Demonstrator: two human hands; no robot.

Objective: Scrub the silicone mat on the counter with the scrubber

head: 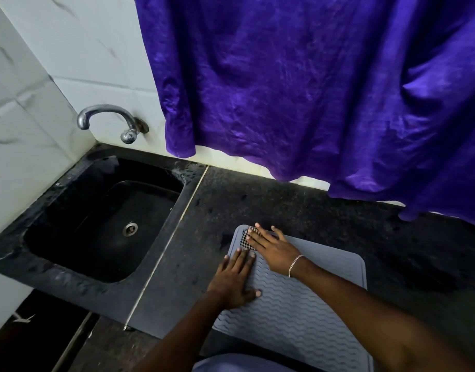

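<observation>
A grey silicone mat (298, 312) with wavy ridges lies flat on the dark counter (325, 218). A black-and-white checkered scrubber (246, 238) sits on the mat's far left corner. My right hand (271, 251) presses on the scrubber with straight fingers and covers most of it. My left hand (235, 280) lies flat on the mat's left edge, fingers spread, just below the scrubber.
A black sink (69, 237) with a metal drain (130, 228) is set into the counter on the left, under a chrome tap (107, 119). A purple cloth (311, 89) hangs over the wall behind the counter. White tiles cover the left wall.
</observation>
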